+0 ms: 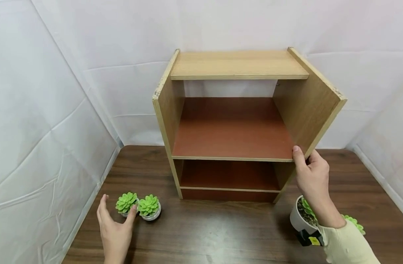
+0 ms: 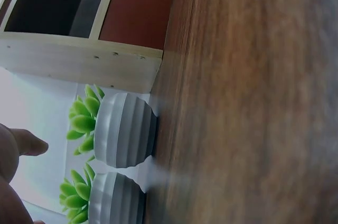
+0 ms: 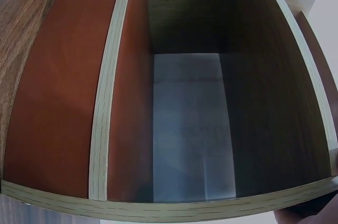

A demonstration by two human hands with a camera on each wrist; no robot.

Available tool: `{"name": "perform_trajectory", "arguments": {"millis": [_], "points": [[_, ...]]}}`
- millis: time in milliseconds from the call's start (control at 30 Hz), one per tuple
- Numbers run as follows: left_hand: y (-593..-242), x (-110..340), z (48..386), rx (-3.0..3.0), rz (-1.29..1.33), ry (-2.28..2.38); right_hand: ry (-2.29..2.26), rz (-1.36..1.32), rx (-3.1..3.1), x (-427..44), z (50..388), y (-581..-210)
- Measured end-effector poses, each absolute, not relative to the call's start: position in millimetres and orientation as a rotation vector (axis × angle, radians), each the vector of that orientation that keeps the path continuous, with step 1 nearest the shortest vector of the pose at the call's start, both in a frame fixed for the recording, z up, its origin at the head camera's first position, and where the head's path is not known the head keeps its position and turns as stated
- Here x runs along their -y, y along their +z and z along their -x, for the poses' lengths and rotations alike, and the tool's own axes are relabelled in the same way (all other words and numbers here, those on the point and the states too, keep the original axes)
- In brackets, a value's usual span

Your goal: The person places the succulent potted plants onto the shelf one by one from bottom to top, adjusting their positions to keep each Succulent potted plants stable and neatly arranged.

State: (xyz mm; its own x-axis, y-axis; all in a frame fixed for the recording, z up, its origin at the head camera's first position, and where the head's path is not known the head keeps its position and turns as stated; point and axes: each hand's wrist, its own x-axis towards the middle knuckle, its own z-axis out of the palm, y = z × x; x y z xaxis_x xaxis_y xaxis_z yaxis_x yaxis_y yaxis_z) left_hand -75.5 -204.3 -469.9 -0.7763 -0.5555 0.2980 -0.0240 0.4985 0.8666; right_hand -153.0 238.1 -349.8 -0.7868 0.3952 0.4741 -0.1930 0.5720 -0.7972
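The wooden shelf unit, with reddish-brown boards, stands upright at the back of the table. My right hand grips the front edge of its right side panel, thumb at the middle board; in the right wrist view only a bit of this hand shows at the lower right. My left hand is at the left with fingers spread, beside two small potted succulents. In the left wrist view the ribbed grey pots stand side by side, and a finger is apart from the leaves.
A larger white pot with a green plant stands at the right, partly behind my right forearm, with a black and yellow item at its front. Another green plant shows beyond the sleeve. White sheeting hangs around the wooden table.
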Motion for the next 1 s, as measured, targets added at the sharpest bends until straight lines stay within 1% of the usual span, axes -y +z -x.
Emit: {"name": "perform_trajectory", "arguments": {"millis": [367,567,1000], "points": [[-473,213,79,2.338,-0.588,-1.327,1.190,0.142,2.156,-236,154,-354],[-474,217,83,2.358,-0.587,-1.389,1.179,0.157,2.130,-238,154,-354],[-476,225,80,2.361,-0.571,-1.516,1.185,0.157,2.132,-237,155,-354]]}}
